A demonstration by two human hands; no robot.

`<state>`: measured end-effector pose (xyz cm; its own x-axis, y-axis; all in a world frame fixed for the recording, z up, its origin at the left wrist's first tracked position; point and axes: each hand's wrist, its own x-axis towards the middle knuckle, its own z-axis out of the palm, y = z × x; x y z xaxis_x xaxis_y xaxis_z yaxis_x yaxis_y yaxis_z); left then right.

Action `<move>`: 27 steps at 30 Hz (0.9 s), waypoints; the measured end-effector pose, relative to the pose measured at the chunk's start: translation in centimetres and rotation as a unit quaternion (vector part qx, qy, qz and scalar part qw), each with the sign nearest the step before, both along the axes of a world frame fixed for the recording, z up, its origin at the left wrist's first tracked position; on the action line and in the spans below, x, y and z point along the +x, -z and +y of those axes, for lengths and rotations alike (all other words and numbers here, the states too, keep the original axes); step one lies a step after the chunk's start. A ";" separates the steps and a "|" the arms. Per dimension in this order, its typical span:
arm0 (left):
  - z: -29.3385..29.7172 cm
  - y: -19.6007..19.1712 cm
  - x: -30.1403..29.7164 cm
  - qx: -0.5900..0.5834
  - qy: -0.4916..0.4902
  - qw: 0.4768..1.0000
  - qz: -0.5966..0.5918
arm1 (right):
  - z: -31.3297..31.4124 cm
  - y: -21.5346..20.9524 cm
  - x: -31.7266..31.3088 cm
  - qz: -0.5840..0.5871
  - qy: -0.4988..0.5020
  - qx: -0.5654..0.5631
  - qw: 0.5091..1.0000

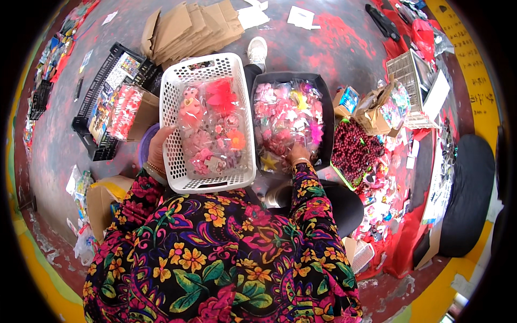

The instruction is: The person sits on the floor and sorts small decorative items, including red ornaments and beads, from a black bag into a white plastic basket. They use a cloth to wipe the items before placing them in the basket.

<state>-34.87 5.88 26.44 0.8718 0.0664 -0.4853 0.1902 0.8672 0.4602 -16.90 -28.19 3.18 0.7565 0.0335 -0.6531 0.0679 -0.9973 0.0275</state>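
A white perforated plastic basket (246, 124) rests in front of me, tilted slightly. My left hand (158, 146) grips its left side, with the fingers over the rim. Inside lie several clear plastic packets (207, 134) with pink, red and orange trinkets. To its right stands a black bin (326, 102), heaped with similar packets (277, 107) in pink, white, yellow and magenta. My right hand (298, 154) reaches over the bin's near side into these packets. Its fingers look closed among the shiny plastic; what they hold is too small to make out.
Flattened cardboard (194, 29) lies ahead on the floor. A black crate (97, 148) with packaged goods stands left, beside a purple container (144, 145). Dark red beads (355, 151) and an open cardboard box (371, 121) sit right. A black cushioned seat (468, 199) is farther right.
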 end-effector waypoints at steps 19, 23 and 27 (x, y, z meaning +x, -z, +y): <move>1.4 3.2 0.3 0.002 -0.004 0.998 -0.067 | -2.4 -16.3 2.7 0.011 0.384 0.677 0.628; 1.4 2.9 0.6 0.019 -0.011 0.998 -0.057 | -0.1 -18.9 0.0 0.065 0.365 0.825 0.426; 2.0 4.0 1.0 0.017 -0.006 0.997 -0.077 | 1.6 -19.5 -1.8 0.098 0.335 0.828 0.438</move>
